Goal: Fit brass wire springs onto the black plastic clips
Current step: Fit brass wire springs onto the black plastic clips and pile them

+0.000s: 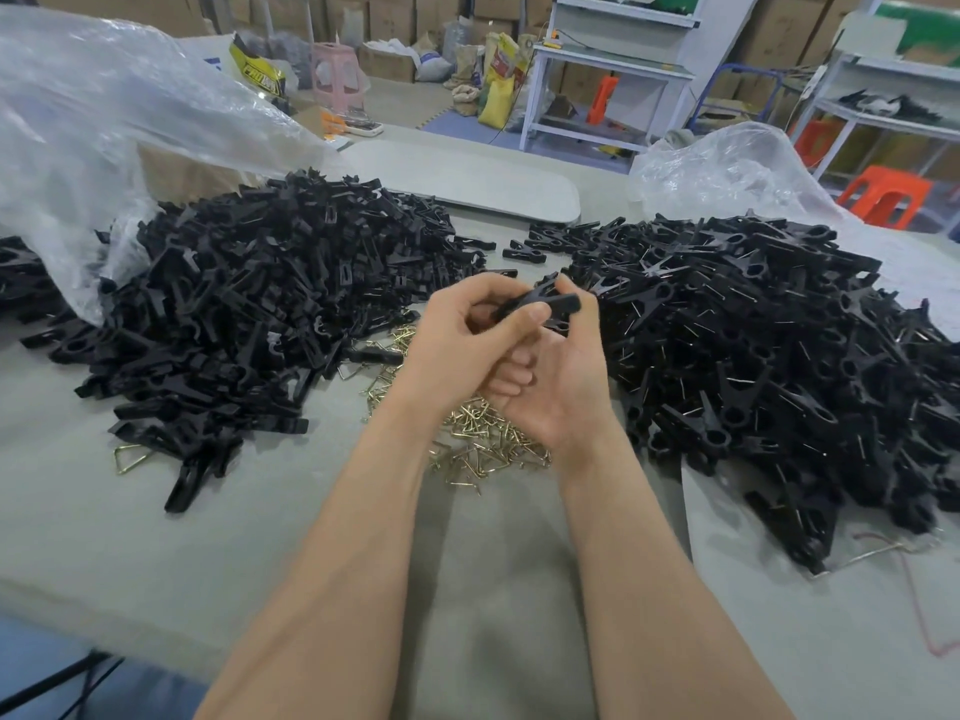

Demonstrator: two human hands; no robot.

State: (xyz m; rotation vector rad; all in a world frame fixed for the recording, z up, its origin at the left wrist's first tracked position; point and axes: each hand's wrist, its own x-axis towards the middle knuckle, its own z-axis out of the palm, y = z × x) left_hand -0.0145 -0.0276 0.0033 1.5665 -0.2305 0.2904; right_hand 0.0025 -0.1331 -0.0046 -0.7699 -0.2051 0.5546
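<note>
Grey cloth covers the table under my arms. Both my hands are up above it, close together and touching.

My left hand is curled round one black clip. My thumb presses on its side. My right hand sits just under and beside my left hand. Its thumb and fingers hold the other end of the same clip. The end of the clip sticks out a little past my fingers. I cannot tell if a spring is on it, because my fingers hide the middle.

Right below my hands lies a small heap of shiny brass springs. One more wire spring lies alone, far off to the left of my left hand.

Left of my left hand is a big pile of black clip pieces. A clear plastic bag hangs over the far side of that pile. Right of my right hand is another big pile of black clips, and thin wires show on many of them. Behind that pile is a second crumpled plastic bag.

Far past my hands I see brown boxes, white shelves, a pink stool and an orange stool.
</note>
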